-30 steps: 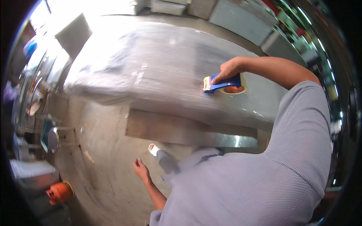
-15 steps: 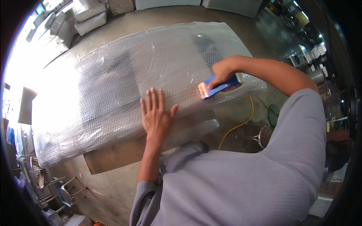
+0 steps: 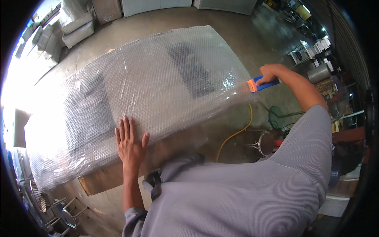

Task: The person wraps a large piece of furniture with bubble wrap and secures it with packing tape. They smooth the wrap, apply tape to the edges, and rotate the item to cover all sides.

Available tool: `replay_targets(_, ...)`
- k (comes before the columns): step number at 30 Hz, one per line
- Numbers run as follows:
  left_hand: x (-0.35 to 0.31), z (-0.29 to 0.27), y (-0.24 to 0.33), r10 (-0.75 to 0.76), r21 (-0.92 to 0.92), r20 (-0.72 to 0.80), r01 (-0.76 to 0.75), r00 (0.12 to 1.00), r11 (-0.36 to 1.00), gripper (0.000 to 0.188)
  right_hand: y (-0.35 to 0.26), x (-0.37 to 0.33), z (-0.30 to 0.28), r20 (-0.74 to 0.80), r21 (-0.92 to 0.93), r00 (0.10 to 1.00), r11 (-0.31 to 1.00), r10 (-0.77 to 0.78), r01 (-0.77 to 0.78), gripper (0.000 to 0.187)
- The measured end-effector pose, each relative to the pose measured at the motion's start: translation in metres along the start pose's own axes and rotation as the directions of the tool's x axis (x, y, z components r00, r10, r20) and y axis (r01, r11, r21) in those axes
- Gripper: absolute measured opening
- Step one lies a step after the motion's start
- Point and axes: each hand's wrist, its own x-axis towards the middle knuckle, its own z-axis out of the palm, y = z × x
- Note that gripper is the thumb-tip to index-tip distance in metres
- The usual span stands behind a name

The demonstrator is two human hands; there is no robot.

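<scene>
A large, flat rectangular piece wrapped in clear bubble wrap lies across the view, with darker patches showing through. My left hand rests flat on its near side, fingers stretched out and pressing the wrap. At the right end my right hand is closed around a blue tape dispenser with an orange front. The dispenser's orange end is at the corner of the wrapped piece. Whether tape runs from it to the wrap is hard to make out.
Brown cardboard shows below the wrapped piece. A yellow hose and a round metal stool are on the floor at the right. Wrapped furniture stands at the far left; metal-legged stools lie at the lower left.
My right hand has moved right with the tape dispenser, from over the wrap to its right end. My left hand stays flat on the wrap; the whole view has shifted.
</scene>
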Motion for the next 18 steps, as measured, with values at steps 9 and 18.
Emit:
replay_targets(9, -0.003, 0.005, -0.001, 0.008, -0.03, -0.027, -0.009, 1.0, 1.0, 0.078, 0.013, 0.045, 0.103, -0.297, 0.165, 0.898, 0.944, 0.323, -0.286, 0.067)
replay_targets(18, 0.002, 0.002, 0.0, 0.034, 0.043, 0.083, -0.038, 0.996, 0.998, 0.078, -0.025, 0.022, 0.282, 0.234, 0.573, 0.932, -0.813, 0.277, 0.098, 0.039)
